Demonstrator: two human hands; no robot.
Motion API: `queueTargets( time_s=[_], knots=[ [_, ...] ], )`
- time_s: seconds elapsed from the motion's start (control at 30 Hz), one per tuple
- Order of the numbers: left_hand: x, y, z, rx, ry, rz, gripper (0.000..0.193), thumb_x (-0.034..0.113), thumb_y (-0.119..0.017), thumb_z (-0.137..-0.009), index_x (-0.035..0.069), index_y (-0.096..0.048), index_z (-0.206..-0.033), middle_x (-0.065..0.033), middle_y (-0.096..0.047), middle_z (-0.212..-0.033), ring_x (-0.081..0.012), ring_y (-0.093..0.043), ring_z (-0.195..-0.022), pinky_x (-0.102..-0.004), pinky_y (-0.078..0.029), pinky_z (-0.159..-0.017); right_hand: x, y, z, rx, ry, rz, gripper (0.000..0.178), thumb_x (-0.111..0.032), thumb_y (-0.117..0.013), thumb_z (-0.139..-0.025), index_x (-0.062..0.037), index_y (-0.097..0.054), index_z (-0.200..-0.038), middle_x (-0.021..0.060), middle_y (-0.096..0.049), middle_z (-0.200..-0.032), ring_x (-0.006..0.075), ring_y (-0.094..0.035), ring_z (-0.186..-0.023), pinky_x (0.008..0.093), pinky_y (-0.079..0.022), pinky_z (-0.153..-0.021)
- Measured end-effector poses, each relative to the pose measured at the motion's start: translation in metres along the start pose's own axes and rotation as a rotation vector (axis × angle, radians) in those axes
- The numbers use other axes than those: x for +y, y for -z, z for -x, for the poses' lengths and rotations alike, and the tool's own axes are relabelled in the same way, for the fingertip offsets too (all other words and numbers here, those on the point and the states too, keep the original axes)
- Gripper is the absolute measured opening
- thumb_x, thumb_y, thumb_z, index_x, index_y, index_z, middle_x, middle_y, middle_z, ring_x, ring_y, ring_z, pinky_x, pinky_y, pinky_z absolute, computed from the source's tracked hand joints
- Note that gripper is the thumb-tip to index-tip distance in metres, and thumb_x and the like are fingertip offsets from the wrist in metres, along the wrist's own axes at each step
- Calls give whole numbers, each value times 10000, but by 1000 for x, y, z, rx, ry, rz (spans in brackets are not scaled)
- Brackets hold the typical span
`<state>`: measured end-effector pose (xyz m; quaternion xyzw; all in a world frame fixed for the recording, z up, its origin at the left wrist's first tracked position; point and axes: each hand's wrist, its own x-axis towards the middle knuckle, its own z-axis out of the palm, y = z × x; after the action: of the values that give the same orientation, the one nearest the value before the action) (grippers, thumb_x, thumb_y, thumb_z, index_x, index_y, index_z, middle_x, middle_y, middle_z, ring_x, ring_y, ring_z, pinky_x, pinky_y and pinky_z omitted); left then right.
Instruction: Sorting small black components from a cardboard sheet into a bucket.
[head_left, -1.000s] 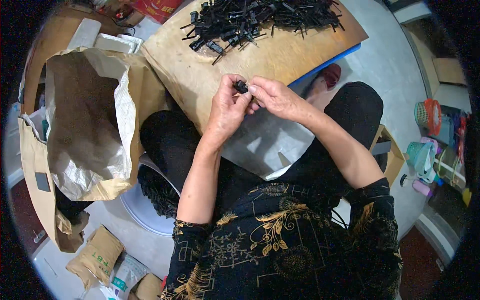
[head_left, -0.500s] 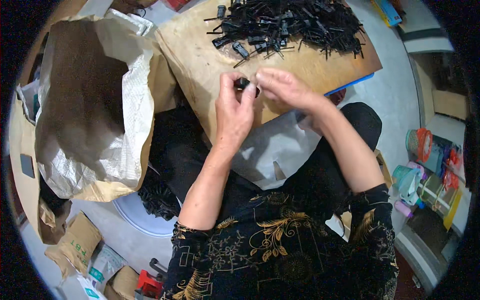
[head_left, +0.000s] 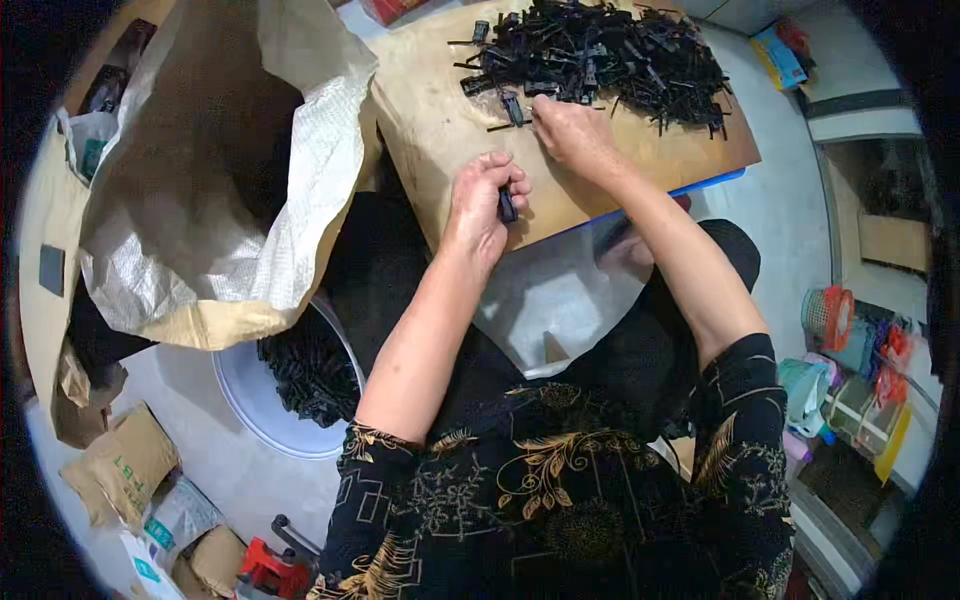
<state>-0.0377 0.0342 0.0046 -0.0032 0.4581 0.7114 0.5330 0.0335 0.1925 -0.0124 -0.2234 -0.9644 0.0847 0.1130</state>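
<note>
My left hand (head_left: 480, 205) is curled above the near part of the board, its fingers closed around a small black plastic part (head_left: 507, 208) that sticks out at the palm. Farther away and to the right, my right hand (head_left: 575, 132) is at the near edge of a pile of black plastic parts (head_left: 600, 65) with thin stems. Its fingers are drawn together, and what lies in them is hidden. Just left of those fingertips lies a single black part (head_left: 513, 107) with a crosswise stem.
The pile lies on a tan board (head_left: 430, 90). At left gapes a large silver-lined sack (head_left: 320, 160). Below it, a white tub (head_left: 235, 400) holds many black parts. Brown packages (head_left: 130, 465) and a red tool (head_left: 270, 570) are at lower left; baskets (head_left: 825, 315) at right.
My hands have parted: the right has moved away to the pile, while the left has curled around the black part and turned. The view has shifted, showing more of the tub.
</note>
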Motion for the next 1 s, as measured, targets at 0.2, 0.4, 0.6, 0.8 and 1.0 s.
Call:
queueTargets(
  time_s=[0.2, 0.4, 0.6, 0.8, 1.0],
  knots=[
    [-14, -1, 1, 53, -27, -79, 108, 95, -421, -855, 45, -448, -947, -38, -485, -623, -134, -472, -513, -228, -370, -414, -2, -8, 6, -17, 12, 66, 122, -117, -461, -823, -73, -504, -928, 163, -608, -735, 338, -600, -679, 451, -455, -572],
    [-19, 1, -2, -36, -20, -12, 154, 187, -510, -872, 66, -469, -959, -45, -521, -683, -117, -487, -513, -216, -374, -406, -11, 15, 25, 145, 34, -219, 124, -124, -510, -808, -44, -511, -903, 183, -588, -742, 352, -582, -695, 432, -451, -582],
    [-10, -7, 4, -251, -15, 180, 226, 242, -580, -856, 64, -498, -970, -84, -598, -853, -146, -579, -625, -196, -396, -432, -34, 53, 72, 100, -46, -724, 108, -92, -494, -843, 10, -494, -877, 161, -532, -742, 276, -552, -689, 338, -433, -631],
    [-16, -13, 6, -401, 29, 186, 261, 237, -578, -857, 50, -499, -1020, -100, -616, -908, -138, -605, -684, -178, -400, -444, -32, 51, 104, 160, -92, -736, 171, -103, -487, -867, 17, -508, -988, 150, -566, -781, 270, -566, -720, 321, -443, -656],
    [-17, -15, 9, -377, 40, 121, 281, 152, -603, -833, 45, -486, -1065, -99, -623, -873, -104, -585, -620, -166, -392, -434, -31, 37, 116, 173, -59, -725, 184, -112, -492, -877, 10, -500, -1015, 137, -568, -776, 241, -568, -679, 314, -444, -619]
  ],
)
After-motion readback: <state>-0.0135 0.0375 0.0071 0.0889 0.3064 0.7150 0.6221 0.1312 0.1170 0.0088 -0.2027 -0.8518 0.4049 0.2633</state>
